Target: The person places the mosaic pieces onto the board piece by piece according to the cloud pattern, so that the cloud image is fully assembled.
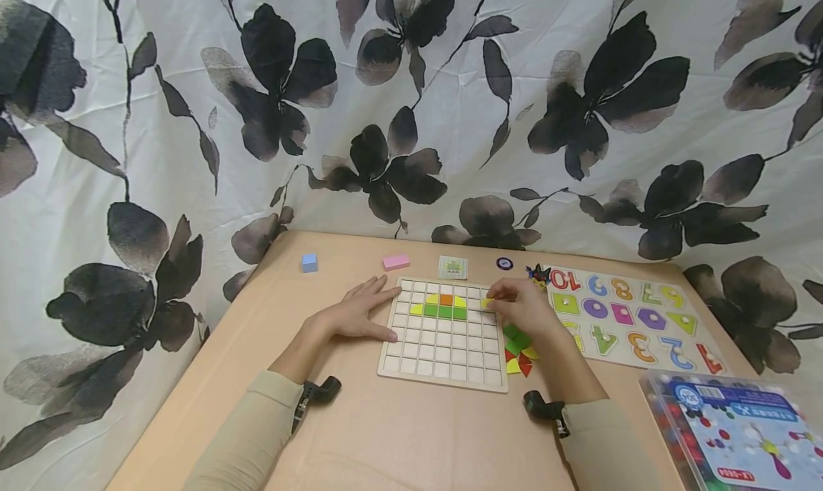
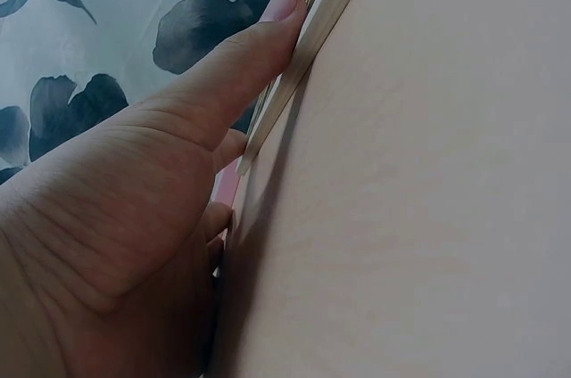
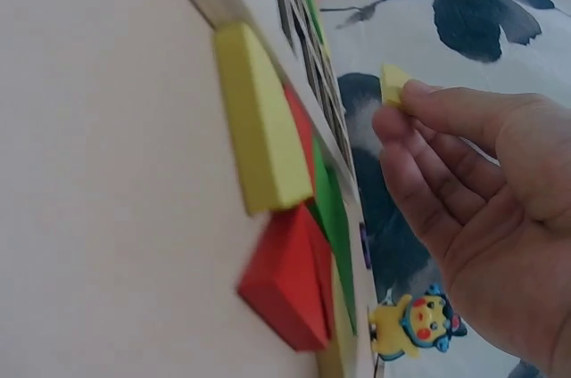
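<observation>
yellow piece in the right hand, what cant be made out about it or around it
- Small yellow piece: full shape hidden by the right hand fingertips, both views.
- Small square pattern card: too small to read, head view.
- Wooden grid board: only its edge shows, left wrist view, beside the left hand.

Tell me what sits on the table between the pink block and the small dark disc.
A small pattern card lies between the pink block and the dark disc, seen in the head view.
</observation>
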`<state>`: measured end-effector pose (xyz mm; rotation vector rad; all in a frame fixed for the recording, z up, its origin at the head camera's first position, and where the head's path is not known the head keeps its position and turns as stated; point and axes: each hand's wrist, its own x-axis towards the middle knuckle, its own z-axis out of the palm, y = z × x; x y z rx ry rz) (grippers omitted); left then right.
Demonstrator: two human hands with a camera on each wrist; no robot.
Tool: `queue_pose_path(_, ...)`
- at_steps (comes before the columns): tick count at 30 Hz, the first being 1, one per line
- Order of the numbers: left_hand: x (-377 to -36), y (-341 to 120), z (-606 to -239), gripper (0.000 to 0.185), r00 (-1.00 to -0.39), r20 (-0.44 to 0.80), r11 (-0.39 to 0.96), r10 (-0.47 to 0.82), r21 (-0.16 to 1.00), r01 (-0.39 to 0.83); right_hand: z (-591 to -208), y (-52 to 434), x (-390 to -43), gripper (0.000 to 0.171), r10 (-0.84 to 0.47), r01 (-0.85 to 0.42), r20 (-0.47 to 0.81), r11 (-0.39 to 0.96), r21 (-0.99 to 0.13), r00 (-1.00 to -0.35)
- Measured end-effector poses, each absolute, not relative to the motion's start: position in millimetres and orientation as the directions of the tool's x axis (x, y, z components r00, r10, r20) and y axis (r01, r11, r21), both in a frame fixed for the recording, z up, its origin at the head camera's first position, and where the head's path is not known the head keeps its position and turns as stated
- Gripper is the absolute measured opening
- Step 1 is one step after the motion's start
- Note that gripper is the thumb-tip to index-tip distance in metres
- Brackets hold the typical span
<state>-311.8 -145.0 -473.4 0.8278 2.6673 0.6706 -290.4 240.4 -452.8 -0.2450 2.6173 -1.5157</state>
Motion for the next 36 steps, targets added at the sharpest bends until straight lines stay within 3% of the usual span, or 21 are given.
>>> queue_pose_path(8, -312, -145, -473, 0.106, -0.8, -0.111, 0.727, 0.589, 0.504, 0.466, -457, 232, -290, 0.007, -0.283, -0.244, 0.092, 0.569, -0.785, -0.955)
queue_pose_path(36, -314, -145, -476, 0.106, -0.802, -0.117, 0.729, 0.585, 0.508, 0.458, -457, 219, -286, 0.009, -0.323, -0.28, 0.033, 0.761, -0.586, -0.946)
